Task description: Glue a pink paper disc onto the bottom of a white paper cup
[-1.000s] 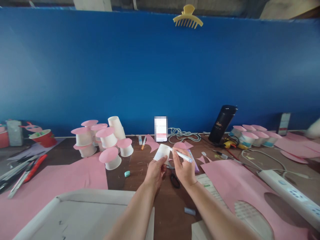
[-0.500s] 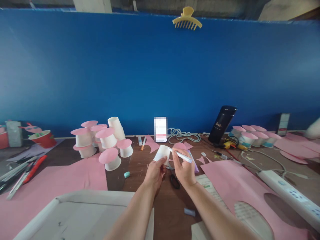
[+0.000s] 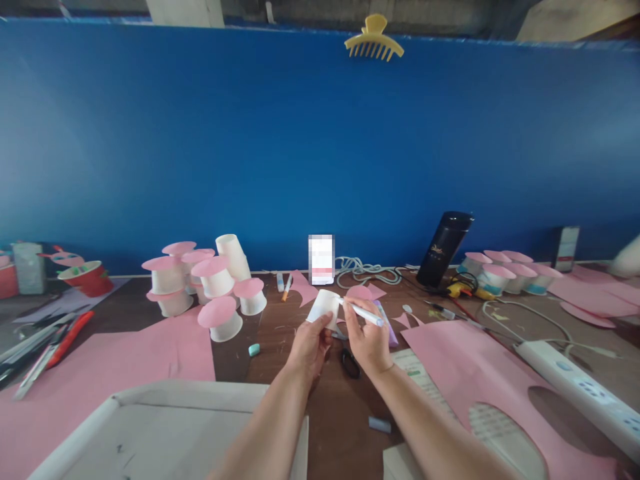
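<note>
A white paper cup (image 3: 324, 305) lies tilted in my left hand (image 3: 311, 347), the thumb pressed on its side. My right hand (image 3: 369, 340) grips a white marker pen (image 3: 364, 312), and its tip meets or nearly meets the cup's right edge; I cannot tell which. Beneath the hands, a black scissors handle (image 3: 350, 364) shows on the table, its blades partly hidden. A small grey-blue cap-like piece (image 3: 379, 425) sits near my right forearm.
Cups topped with pink discs (image 3: 220, 311) stand on the left. Pink paper (image 3: 450, 353) and a power strip (image 3: 585, 393) lie on the right. Behind are a phone (image 3: 321, 260), a white cable (image 3: 367, 270) and a black thermos (image 3: 444, 247). A white box (image 3: 190, 393) fills the front left.
Almost nothing differs. The marker pen and right hand have shifted very slightly by the cup's edge; the left hand keeps its hold.
</note>
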{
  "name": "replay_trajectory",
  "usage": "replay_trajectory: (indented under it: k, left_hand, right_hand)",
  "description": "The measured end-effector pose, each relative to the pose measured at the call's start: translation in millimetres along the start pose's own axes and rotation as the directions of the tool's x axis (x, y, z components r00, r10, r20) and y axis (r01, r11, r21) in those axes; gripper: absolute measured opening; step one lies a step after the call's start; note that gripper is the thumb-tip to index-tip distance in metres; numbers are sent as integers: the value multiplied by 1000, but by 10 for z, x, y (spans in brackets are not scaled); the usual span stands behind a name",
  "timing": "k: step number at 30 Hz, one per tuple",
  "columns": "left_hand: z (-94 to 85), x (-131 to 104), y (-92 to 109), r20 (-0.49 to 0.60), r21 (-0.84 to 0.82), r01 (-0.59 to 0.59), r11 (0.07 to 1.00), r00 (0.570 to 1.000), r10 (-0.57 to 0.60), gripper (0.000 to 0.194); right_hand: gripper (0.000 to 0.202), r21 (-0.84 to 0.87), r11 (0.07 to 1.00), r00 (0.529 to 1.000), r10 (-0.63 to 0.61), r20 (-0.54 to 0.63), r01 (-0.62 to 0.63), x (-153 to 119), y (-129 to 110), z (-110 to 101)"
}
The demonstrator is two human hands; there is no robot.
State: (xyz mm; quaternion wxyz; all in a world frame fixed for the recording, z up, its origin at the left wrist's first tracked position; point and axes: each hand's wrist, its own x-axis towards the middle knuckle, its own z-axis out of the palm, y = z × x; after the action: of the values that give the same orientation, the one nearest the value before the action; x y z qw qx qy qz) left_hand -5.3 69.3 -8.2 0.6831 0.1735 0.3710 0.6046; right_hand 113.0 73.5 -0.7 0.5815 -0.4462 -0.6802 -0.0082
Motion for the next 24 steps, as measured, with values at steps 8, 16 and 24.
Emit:
replay_trajectory:
  k: [8, 16, 24]
  left_hand:
    - [-16, 16, -8, 13, -15, -5, 1000, 1000, 5, 18]
    - [-6, 14, -4, 6, 1, -13, 1000, 1000, 13, 22]
    - [7, 4, -5, -6, 28, -18, 999, 1000, 19, 24]
  right_hand:
    - [19, -4, 1000, 999, 6, 47, -6, -24, -26, 6]
    - [19, 34, 999, 999, 11, 33, -12, -15, -55, -17]
    - [19, 35, 999, 999, -1, 33, -1, -16, -49, -11]
